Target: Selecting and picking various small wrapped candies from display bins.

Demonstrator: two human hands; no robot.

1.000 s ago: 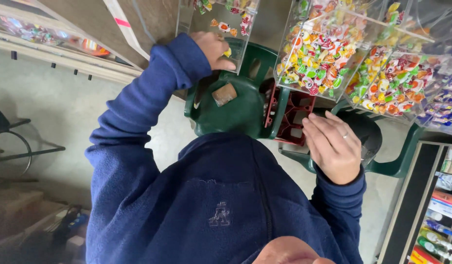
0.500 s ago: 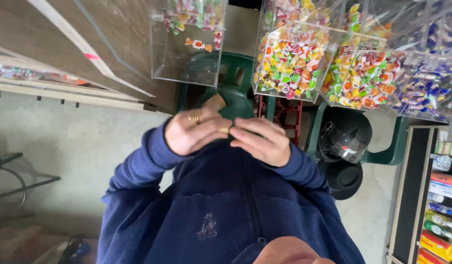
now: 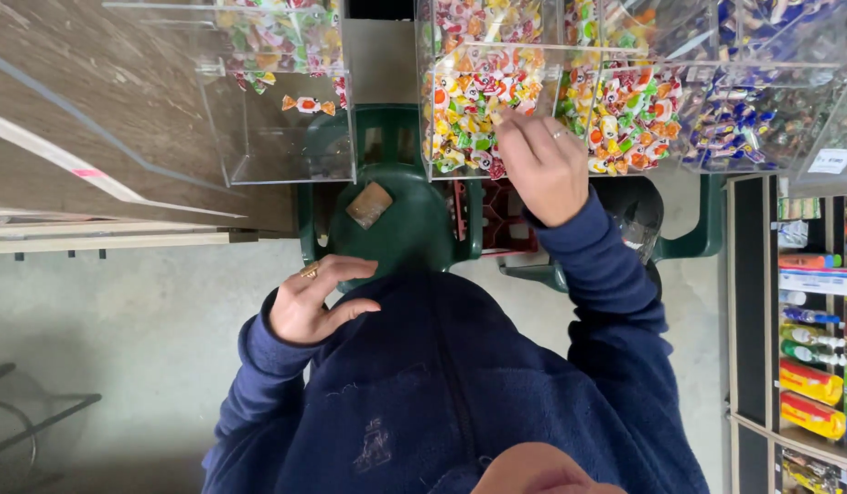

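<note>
right fingers point(image 3: 519, 128) pinched at candy bin point(image 3: 483, 101)

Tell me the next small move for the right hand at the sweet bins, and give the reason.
Probably let the small sweet drop into the clear bin. The right hand is raised against its front, fingertips pinching something small at the wrapped sweets, while the left hand rests open near the chest.
</note>
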